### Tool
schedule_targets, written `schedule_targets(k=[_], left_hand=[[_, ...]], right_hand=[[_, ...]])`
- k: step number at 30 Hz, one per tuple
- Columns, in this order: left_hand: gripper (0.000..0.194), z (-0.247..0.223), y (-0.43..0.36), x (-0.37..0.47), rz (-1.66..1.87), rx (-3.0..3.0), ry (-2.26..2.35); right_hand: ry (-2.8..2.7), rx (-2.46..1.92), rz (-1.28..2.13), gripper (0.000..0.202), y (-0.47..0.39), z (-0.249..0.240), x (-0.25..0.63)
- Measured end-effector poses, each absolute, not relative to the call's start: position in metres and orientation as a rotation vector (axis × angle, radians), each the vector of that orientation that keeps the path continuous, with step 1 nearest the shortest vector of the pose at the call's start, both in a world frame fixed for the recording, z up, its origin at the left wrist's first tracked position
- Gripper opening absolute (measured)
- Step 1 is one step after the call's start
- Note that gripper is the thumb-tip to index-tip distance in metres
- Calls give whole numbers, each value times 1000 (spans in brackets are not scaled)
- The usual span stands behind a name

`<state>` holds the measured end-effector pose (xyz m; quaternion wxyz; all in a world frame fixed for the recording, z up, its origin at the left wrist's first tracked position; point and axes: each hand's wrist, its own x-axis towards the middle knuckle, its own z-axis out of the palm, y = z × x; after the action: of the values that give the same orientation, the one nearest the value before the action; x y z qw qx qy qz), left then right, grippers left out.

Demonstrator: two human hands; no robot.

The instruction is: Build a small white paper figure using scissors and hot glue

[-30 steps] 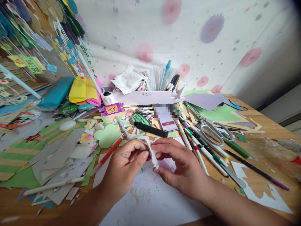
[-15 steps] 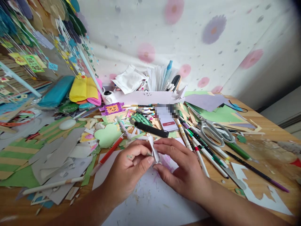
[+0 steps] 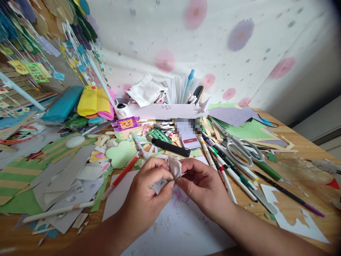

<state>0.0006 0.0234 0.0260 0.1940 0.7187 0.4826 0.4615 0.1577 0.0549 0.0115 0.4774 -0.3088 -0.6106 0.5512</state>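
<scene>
Between my two hands is a small white folded piece (image 3: pixel 175 167), thin like paper or tissue. My left hand (image 3: pixel 151 186) pinches its lower left side between thumb and fingers. From the right, my right hand (image 3: pixel 204 185) grips the lower edge with thumb and bent fingers, and the two thumb tips nearly meet. Below the hands lies a white sheet (image 3: pixel 170 224) marked with purple smudges and small crumbs. Just beyond the fingertips is a black utility knife (image 3: pixel 170 147). A red-orange marker (image 3: pixel 125 170) lies to the left of my left hand.
Markers (image 3: pixel 226 174) and silver scissors (image 3: pixel 239 149) crowd the right side. A phone (image 3: pixel 188 133) lies behind the knife. Paper scraps (image 3: pixel 66 170) cover the left, beside a green flower-shaped cutout (image 3: pixel 121 154). A white box (image 3: pixel 165 111) of supplies stands at the back.
The white piece has turned from a narrow, edge-on strip to show a broader, folded face. My right hand's fingers have curled in closer around it.
</scene>
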Motion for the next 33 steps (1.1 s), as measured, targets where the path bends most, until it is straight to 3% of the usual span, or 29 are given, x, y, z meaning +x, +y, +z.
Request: schedule_targets(k=[15, 25, 33], left_hand=[[19, 18, 23, 5, 1256, 2126, 1361], [17, 22, 26, -1, 1230, 2102, 1402], [16, 15, 23, -2, 1301, 2307, 1561]], right_hand=[[-1493, -935, 1268, 9, 53, 12, 152], [-1514, -779, 1500, 8, 55, 14, 159], [-1628, -800, 1363, 26, 53, 10, 155]])
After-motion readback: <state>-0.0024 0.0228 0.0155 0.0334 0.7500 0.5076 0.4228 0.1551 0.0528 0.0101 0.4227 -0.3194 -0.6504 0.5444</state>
